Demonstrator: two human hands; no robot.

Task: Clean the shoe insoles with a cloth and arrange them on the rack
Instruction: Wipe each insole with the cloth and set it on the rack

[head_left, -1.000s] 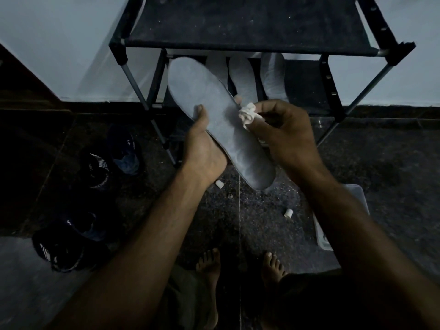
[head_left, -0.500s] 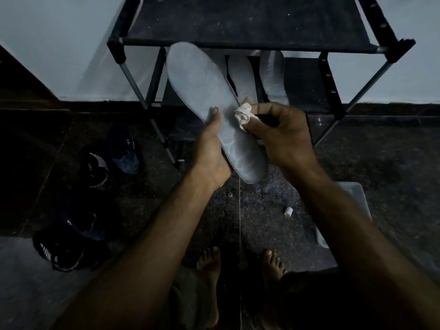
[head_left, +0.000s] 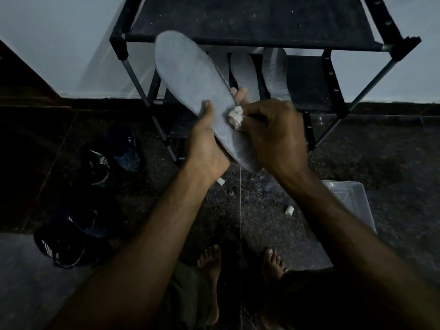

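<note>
Insole in hand: one grey insole (head_left: 190,86), held in the air in front of the rack, flat face toward the camera.
Long axis: diagonal; the wide toe end points up-left over the rack's top shelf edge, the heel end points down-right between the two hands.
Left hand: left hand (head_left: 206,148) grips the insole near its lower half, thumb on the face, fingers wrapped behind with tips showing past the right edge.
Right hand: right hand (head_left: 273,134) pinches a small wadded white cloth (head_left: 235,116) in curled fingers; the cloth touches the insole's face.
Rack: one black rack (head_left: 250,22) with a fabric top shelf, standing against a pale wall.
Insoles on rack: two plainly visible (head_left: 244,72) (head_left: 275,72), side by side on the lower shelf, long axes running front to back; a third is partly hidden behind the held insole.
Floor: dark speckled stone (head_left: 262,225).
Shoes: four dark shoes (head_left: 95,167) on the floor at left.
Bin: one clear plastic bin (head_left: 350,201) at right.
White scraps: two small pieces (head_left: 288,210) on the floor.
Feet: two bare feet (head_left: 209,260).
</note>
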